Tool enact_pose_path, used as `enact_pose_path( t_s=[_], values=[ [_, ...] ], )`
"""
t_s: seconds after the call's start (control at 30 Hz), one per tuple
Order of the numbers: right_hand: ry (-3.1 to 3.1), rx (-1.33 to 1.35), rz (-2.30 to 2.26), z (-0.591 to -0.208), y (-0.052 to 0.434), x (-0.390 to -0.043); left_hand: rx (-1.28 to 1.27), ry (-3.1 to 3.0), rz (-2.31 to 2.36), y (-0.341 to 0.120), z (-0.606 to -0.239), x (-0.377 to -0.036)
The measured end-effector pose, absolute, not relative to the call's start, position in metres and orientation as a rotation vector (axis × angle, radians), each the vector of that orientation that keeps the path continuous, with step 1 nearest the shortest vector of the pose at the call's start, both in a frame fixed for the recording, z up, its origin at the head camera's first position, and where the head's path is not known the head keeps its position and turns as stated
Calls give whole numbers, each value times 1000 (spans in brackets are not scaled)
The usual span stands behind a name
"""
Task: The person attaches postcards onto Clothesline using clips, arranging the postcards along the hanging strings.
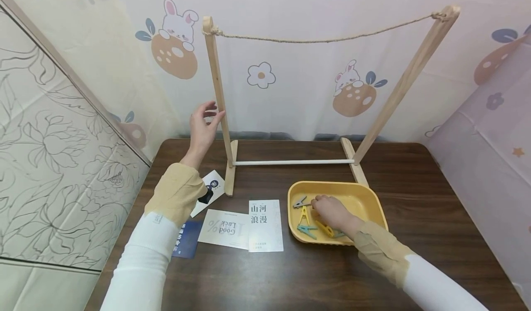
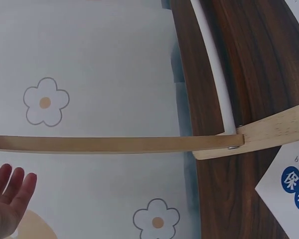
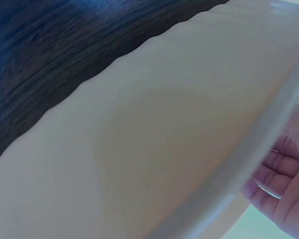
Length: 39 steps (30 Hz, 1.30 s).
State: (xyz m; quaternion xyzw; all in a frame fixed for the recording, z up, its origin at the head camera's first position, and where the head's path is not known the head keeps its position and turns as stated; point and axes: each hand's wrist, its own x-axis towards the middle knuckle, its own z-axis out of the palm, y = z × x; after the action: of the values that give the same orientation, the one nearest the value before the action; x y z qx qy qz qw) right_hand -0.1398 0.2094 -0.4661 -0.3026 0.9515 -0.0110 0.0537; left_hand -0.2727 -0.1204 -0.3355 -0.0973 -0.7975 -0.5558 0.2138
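Observation:
My left hand point(image 1: 202, 129) is raised beside the left post point(image 1: 215, 71) of a wooden frame. Its fingers are loosely bent in the head view; in the left wrist view the hand point(image 2: 10, 199) appears apart from the post. Down inside a yellow plastic basket point(image 1: 379, 212) is my right hand point(image 1: 333, 216), among several clothespins. A grey clothespin point(image 1: 299, 202) lies by its fingertips, with a yellow clothespin point(image 1: 304, 215) and a teal clothespin point(image 1: 307, 231) close by. The basket's wall point(image 3: 139, 129) fills most of the right wrist view and hides the right fingertips.
A rope point(image 1: 290, 40) hangs between the post tops; a white rod point(image 1: 290, 162) joins the feet. Left of the basket lie a white card point(image 1: 265, 237), a "Good Luck" card point(image 1: 220, 237), a blue card point(image 1: 188, 242) and a card with a dark picture point(image 1: 215, 179).

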Motion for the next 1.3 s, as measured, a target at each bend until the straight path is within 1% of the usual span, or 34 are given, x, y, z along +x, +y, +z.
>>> enact_pose_path(
  t_s=[0.23, 0.53, 0.9, 1.3],
  values=[
    [2938, -850, -187, -460, 210, -133, -169, -2230, -1472, -124, -348, -262],
    [3031, -583, -505, -447, 212, -121, -101, -2402, -1312, -120, -369, -238],
    [3107, -455, -805, -448, 210, -115, -142, -2698, -1167, -107, -394, -208],
    [3091, -153, -1163, -454, 209, -105, -131, -2800, -1219, -91, -428, -176]
  ],
)
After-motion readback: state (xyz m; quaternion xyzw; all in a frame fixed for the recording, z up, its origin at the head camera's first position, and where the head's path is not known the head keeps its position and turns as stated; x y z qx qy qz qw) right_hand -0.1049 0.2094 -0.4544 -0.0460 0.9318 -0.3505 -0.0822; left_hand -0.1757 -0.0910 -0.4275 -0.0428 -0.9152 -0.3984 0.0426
